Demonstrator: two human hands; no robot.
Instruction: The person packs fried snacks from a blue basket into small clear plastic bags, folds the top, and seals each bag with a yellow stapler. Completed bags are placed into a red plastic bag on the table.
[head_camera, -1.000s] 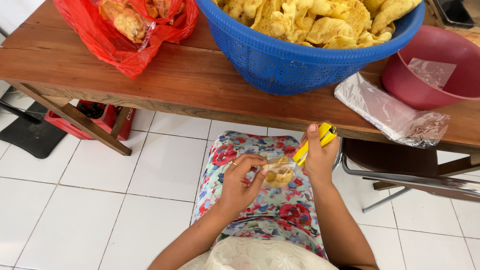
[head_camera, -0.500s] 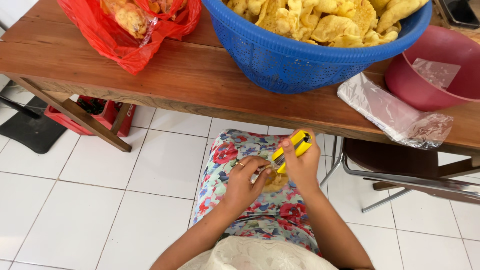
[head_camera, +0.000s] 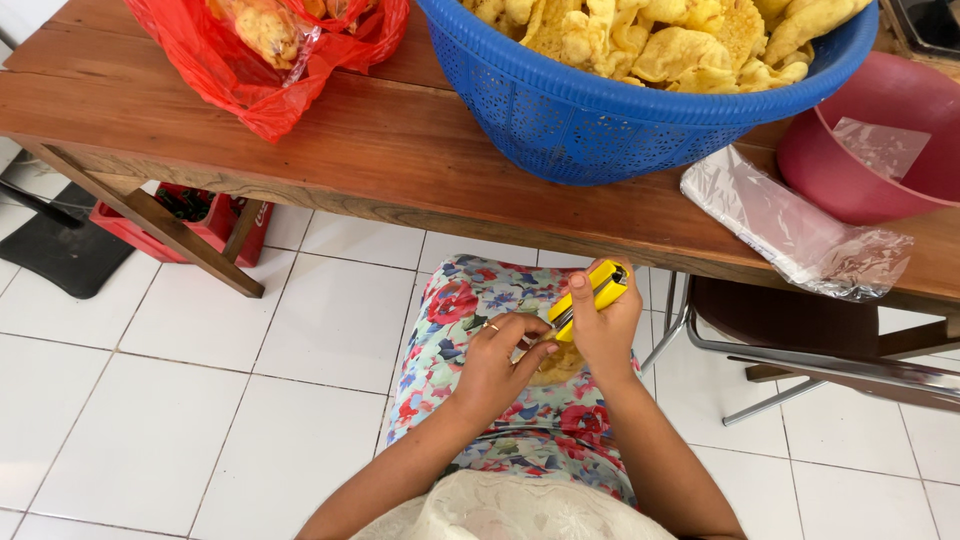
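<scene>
My right hand (head_camera: 603, 325) grips a yellow stapler (head_camera: 591, 296) over my lap, its metal jaw pointing left. Meeting that jaw, my left hand (head_camera: 497, 362) pinches the top of a small clear bag of yellow crackers (head_camera: 556, 364), which lies mostly hidden under both hands. Both hands hover above my flowered skirt (head_camera: 470, 300). On the wooden table (head_camera: 350, 150) in front stands a large blue basket (head_camera: 600, 110) heaped with yellow crackers (head_camera: 680, 40).
A red plastic bag (head_camera: 260, 50) of crackers lies at the table's left. A pink basin (head_camera: 870, 150) and a stack of clear plastic bags (head_camera: 790, 225) sit at the right. A red crate (head_camera: 200, 220) is under the table; a metal chair (head_camera: 780, 340) stands to my right.
My right hand has brought the stapler down and left from beside the small bag to my left hand, so its jaw now meets the pinched bag top.
</scene>
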